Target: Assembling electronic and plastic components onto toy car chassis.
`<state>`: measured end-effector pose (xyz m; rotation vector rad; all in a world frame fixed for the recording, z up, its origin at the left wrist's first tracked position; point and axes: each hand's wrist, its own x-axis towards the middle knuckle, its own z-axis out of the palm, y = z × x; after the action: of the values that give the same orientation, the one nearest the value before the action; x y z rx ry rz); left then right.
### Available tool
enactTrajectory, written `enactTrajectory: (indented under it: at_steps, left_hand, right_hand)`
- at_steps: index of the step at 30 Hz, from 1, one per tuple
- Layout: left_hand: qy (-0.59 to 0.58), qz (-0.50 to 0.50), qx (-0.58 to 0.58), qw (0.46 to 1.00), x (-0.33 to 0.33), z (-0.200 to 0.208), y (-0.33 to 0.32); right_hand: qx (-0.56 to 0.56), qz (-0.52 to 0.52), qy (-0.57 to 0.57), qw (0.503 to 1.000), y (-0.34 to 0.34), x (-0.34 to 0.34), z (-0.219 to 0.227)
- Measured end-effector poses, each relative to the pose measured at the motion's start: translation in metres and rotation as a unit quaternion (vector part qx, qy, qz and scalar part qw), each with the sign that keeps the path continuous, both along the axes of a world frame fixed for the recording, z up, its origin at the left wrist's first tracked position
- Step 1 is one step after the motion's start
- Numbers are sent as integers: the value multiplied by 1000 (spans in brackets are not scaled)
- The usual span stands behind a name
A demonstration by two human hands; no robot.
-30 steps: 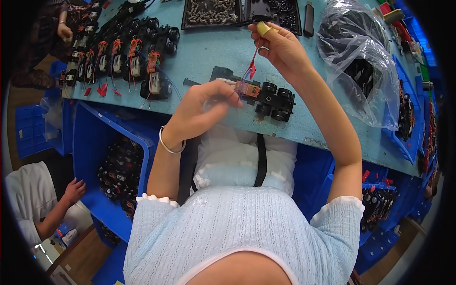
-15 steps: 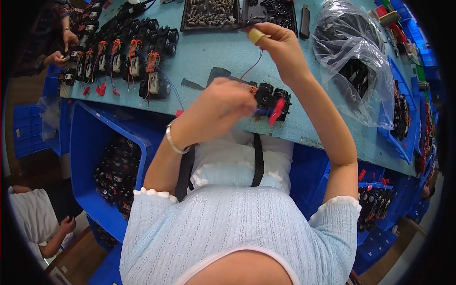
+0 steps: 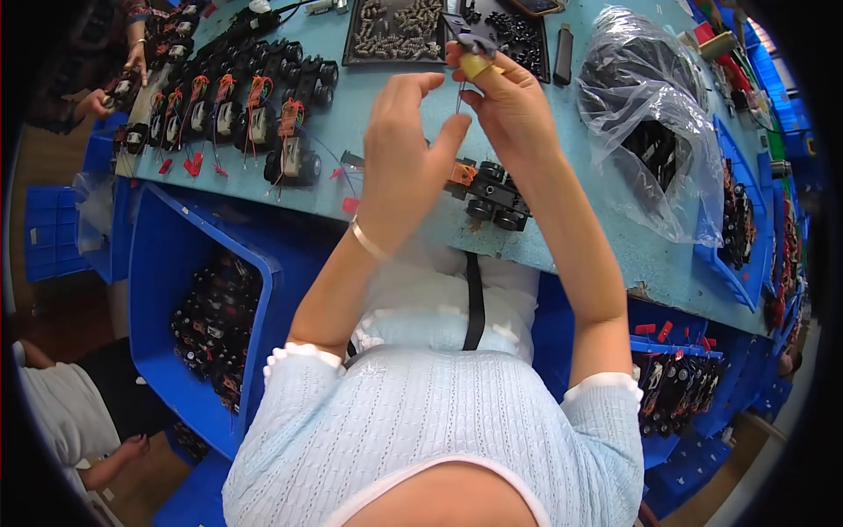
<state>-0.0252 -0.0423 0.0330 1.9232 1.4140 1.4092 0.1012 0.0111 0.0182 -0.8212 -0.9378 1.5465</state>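
Observation:
My right hand [image 3: 509, 101], a yellow wrap [image 3: 475, 67] round one digit, is raised above the table and pinches a small dark part [image 3: 476, 42]. A thin wire [image 3: 460, 98] hangs beneath that part. Close by on the left is my left hand [image 3: 399, 149], its thumb and fingers apart and nothing seen in it. Below both hands lies a black toy vehicle chassis [image 3: 493, 195] with black wheels and an orange wired piece [image 3: 463, 175]. My hands hide part of the chassis.
Wired chassis [image 3: 288, 149] stand in a row on the left. Black trays [image 3: 349, 54] of small metal and black parts lie at the back. A clear plastic bag [image 3: 615, 167] sits right. A blue bin [image 3: 154, 290] stands below left. Another person's hands [image 3: 97, 105] work far left.
My left hand has risen from the chassis toward my right hand, and its fingers have spread. The right hand has moved slightly lower. The red piece over the chassis no longer shows there.

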Motion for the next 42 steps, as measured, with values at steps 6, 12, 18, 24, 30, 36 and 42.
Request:
enactTrajectory:
  at_steps: [6,12,18,24,30,36,42]
  left_hand:
    - [-318,-101,-105,937,12,-34,26]
    - [-454,-114,-174,866,-2,-38,29]
    - [-618,-209,-298,697,-9,-50,31]
    - [-364,-157,-272,877,-5,-50,39]
    - [-226,-130,-218,940,-12,-54,44]
    - [-305,-180,-246,902,-8,-42,42]
    - [-368,-272,-268,848,-3,-31,37]
  right_hand:
    - [52,-54,-36,997,-15,-4,-5]
    - [50,-40,-23,998,-22,4,-20]
    - [-9,105,174,979,-18,9,-31]
    - [97,-19,-274,957,-13,8,-38]
    - [189,-76,-498,843,-12,20,-40]
    - [174,-57,-456,871,-10,29,-33]
    - [462,-99,-493,730,-8,36,-8]
